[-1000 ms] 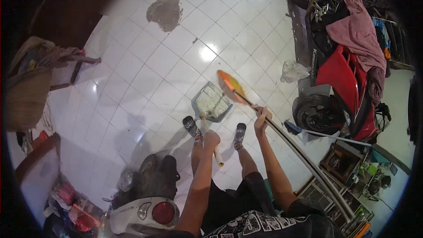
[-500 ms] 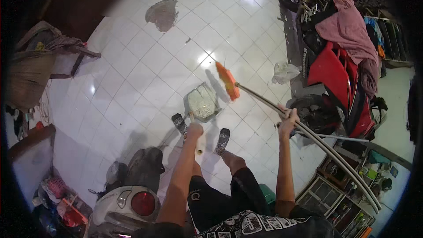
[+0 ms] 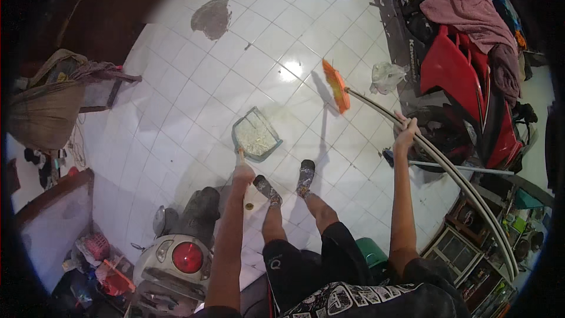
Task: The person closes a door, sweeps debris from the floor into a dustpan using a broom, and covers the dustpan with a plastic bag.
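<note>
**Handling Note: Light, Stiff, Long-Handled**

I see the left hand (image 3: pixel 243 172) wrapped around the handle of the dustpan (image 3: pixel 272 151), front-left; the right hand (image 3: pixel 405 131) curls around the pole of the broom (image 3: pixel 336 86), rightward. Both should be light; grip pole mid-length, keep dustpan level: debris (image 3: pixel 256 138) could slide.
</note>
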The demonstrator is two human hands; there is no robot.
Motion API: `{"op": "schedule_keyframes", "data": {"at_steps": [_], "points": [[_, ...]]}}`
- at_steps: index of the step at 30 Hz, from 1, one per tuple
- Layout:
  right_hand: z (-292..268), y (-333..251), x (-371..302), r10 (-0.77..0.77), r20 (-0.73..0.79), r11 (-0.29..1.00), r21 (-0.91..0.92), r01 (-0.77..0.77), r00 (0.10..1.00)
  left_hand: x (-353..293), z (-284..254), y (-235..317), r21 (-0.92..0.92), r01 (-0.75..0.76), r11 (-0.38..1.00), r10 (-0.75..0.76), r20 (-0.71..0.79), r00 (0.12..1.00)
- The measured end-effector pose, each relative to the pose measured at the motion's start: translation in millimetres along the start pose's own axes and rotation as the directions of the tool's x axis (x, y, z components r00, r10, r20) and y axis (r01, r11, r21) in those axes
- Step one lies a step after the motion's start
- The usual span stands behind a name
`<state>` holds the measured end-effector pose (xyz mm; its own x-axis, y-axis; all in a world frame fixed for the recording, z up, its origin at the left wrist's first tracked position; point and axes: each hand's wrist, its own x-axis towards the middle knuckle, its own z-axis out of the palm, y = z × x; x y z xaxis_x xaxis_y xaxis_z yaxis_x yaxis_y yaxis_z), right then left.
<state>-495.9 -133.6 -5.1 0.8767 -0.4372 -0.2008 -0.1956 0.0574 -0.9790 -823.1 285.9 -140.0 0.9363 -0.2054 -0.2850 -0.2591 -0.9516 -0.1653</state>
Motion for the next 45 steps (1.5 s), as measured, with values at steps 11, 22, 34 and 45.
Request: {"op": "schedule_keyframes", "data": {"at_steps": [11,22,34,45], "points": [[67,92,-4,-0.191,0.033,0.97,-0.147,0.194,0.981,19,-26,-36,-0.516,0.63,0.58,-0.214,0.65,0.729],[135,92,-79,-0.254,0.116,0.94,-0.206,0.274,0.96,-53,40,-135,-0.745,0.254,0.617,-0.064,0.274,0.96],[150,110,-98,-0.286,0.158,0.907,-0.274,0.32,0.945,-37,55,-134,-0.495,0.609,0.62,-0.191,0.657,0.729],[177,145,-176,-0.404,0.205,0.838,-0.308,0.45,0.892,-39,123,-108,-0.506,0.488,0.711,-0.1,0.615,0.782]]}}
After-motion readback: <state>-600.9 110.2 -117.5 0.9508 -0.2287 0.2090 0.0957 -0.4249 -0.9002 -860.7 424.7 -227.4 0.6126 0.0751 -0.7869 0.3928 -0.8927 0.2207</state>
